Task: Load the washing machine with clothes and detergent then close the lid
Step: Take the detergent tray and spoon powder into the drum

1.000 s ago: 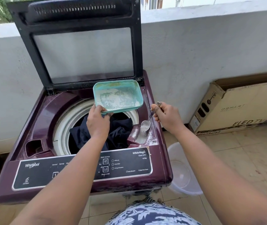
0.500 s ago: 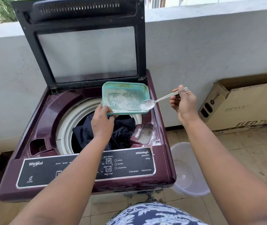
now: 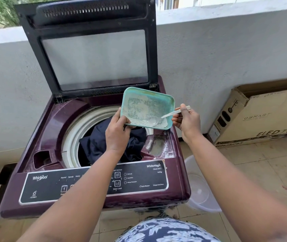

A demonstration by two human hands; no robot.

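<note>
A maroon top-load washing machine (image 3: 34, 130) stands in front of me, its glass lid (image 3: 94, 56) raised upright. Dark navy clothes (image 3: 97, 142) fill the drum. My left hand (image 3: 117, 131) grips the near corner of a teal detergent tray (image 3: 156, 100), tilted over the drum, with white powder gathered at its lower edge. My right hand (image 3: 187, 121) pinches the handle of a white spoon (image 3: 169, 115) whose bowl lies in that powder. The detergent compartment (image 3: 157, 144) at the machine's right front holds powder, with some spilled around it.
A clear plastic bucket (image 3: 200, 191) sits on the tiled floor right of the machine. A cardboard TV box (image 3: 265, 117) leans against the grey balcony wall (image 3: 226, 49). The control panel (image 3: 94, 184) runs along the machine's front.
My right hand lifted the spoon out of the detergent compartment, carried it up and put its bowl into the tray's powder. My left hand tilted the tray more steeply.
</note>
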